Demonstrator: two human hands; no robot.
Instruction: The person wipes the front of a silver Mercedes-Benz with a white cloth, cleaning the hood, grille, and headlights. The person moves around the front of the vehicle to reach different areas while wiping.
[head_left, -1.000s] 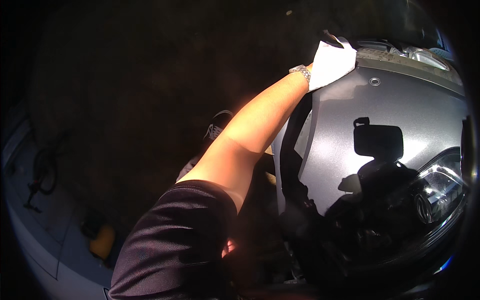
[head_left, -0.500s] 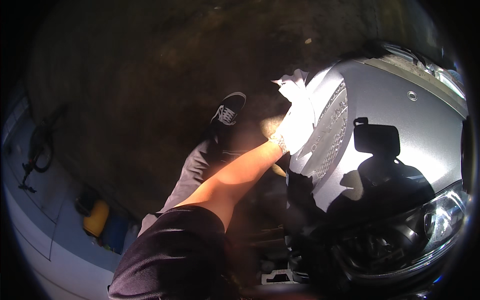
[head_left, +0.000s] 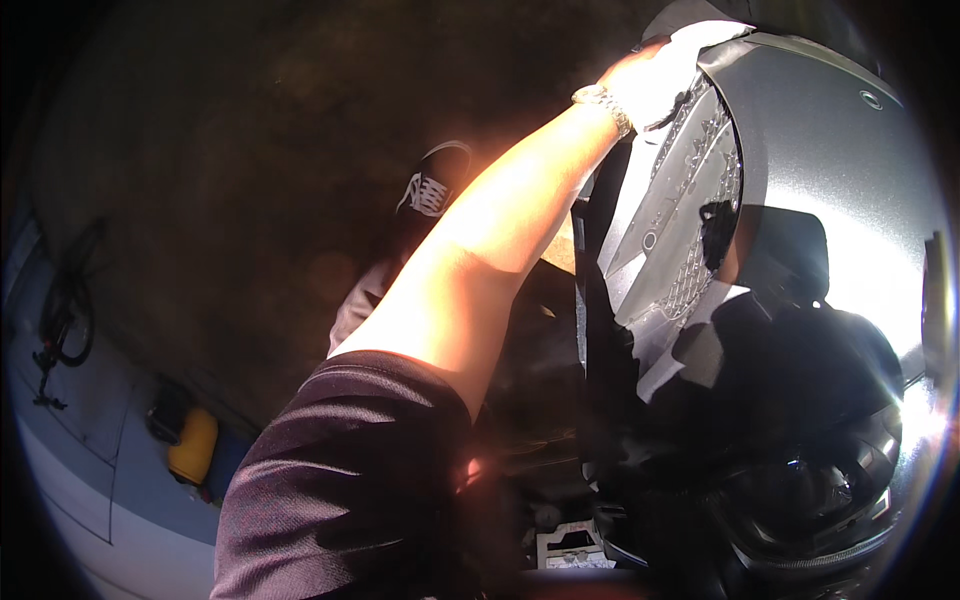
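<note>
My left arm, in a dark short sleeve and with a metal-banded watch at the wrist, stretches up and to the right across the view. Strong sunlight bleaches my left hand, so its fingers are hard to make out. A pale cloth is under it, pressed to the far end of a silver-grey car bumper, beside the mesh grille. My right hand is out of view.
A headlight sits low on the right, partly in a broad dark shadow. My shoe stands on the dark floor. Along the left wall are a bicycle and a yellow container. A pale box-like piece lies at the bottom.
My left hand has slid with the cloth up and to the right along the grille's edge to the bumper's far end. My arm reaches farther out, and the view has shifted slightly.
</note>
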